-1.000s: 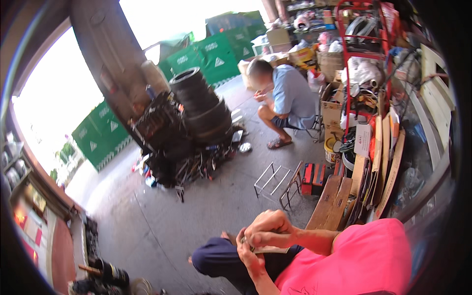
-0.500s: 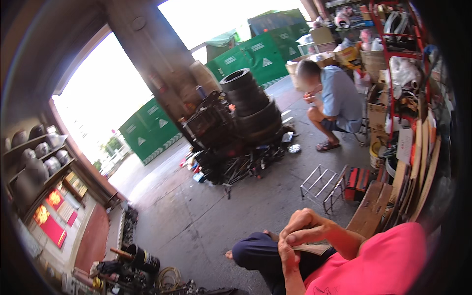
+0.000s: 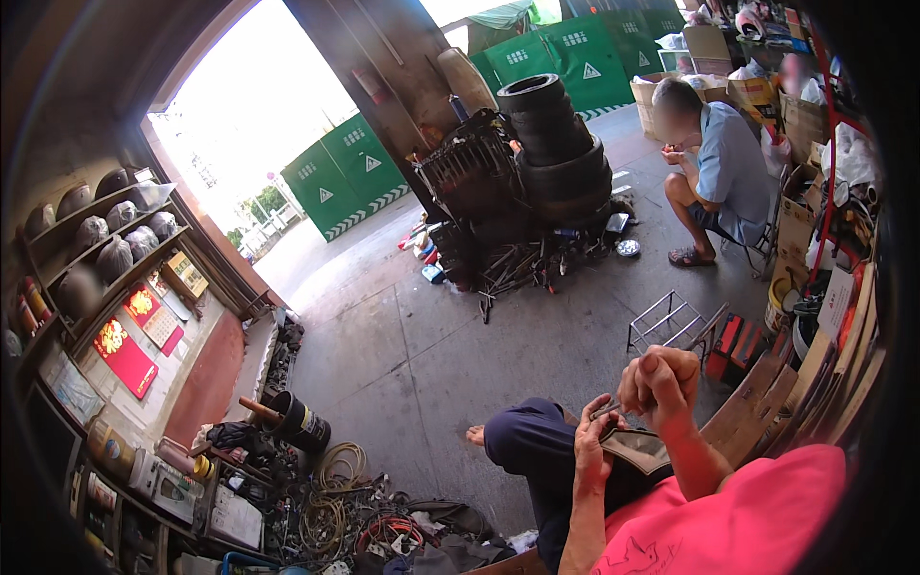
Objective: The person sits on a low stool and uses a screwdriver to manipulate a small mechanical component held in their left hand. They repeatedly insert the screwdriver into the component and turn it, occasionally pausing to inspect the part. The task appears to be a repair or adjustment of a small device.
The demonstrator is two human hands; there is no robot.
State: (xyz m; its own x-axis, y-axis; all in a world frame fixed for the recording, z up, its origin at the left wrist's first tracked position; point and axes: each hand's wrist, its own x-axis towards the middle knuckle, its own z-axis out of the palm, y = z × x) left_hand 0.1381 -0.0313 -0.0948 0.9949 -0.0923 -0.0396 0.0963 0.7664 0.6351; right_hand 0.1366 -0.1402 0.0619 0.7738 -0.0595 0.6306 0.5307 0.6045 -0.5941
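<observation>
the right hand [image 3: 659, 388] is now up off the left hand [image 3: 590, 450], its fingers curled in together with nothing seen in them, so the work, a thin stick [image 3: 606, 410] pinched in the left fingers and a small flat thing [image 3: 634, 447] over the lap [image 3: 541, 455], shows better.

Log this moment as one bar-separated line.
left hand: holds slim item | right hand: curled close by, contents unclear | beside left hand: flat rectangular item | beyond: tyre stack, seated person
</observation>
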